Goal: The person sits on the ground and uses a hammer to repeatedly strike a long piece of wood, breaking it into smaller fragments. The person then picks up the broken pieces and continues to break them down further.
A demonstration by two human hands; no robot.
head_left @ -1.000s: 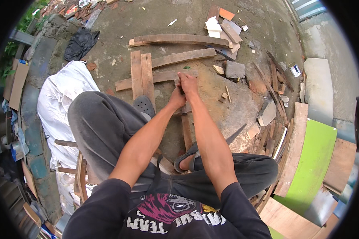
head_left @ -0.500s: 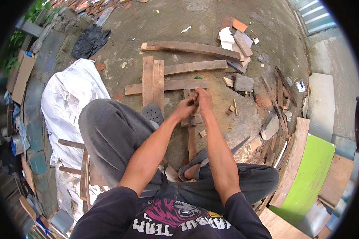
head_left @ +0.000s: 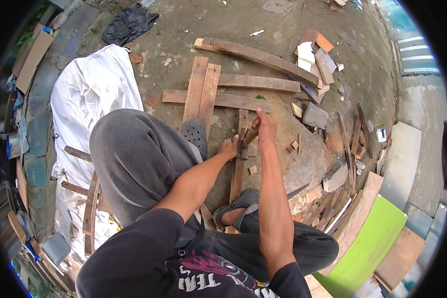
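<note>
My right hand [head_left: 266, 130] is closed round the wooden handle of a hammer [head_left: 251, 137], whose dark head rests low over a narrow wooden slat [head_left: 237, 174]. My left hand [head_left: 228, 148] grips that slat at its left edge, close to the hammer head; its fingertips are partly hidden. The slat runs from beside my sandal [head_left: 243, 199] toward a crosswise board [head_left: 233, 100]. Two boards side by side [head_left: 202, 89] lie over the crosswise board's left part, near my other sandal [head_left: 194, 136].
Beyond lie a long plank [head_left: 258, 57] and a shorter board [head_left: 263, 83]. Small wood blocks [head_left: 294, 146] and a grey stone [head_left: 315, 115] sit to the right, before a scrap pile [head_left: 317, 59]. White sheeting [head_left: 92, 82] covers the left side; a green panel [head_left: 365, 243] leans at right.
My hands have come apart: the left went down to the slat, and the right moved right and now holds the hammer by its handle. The view has shifted slightly.
</note>
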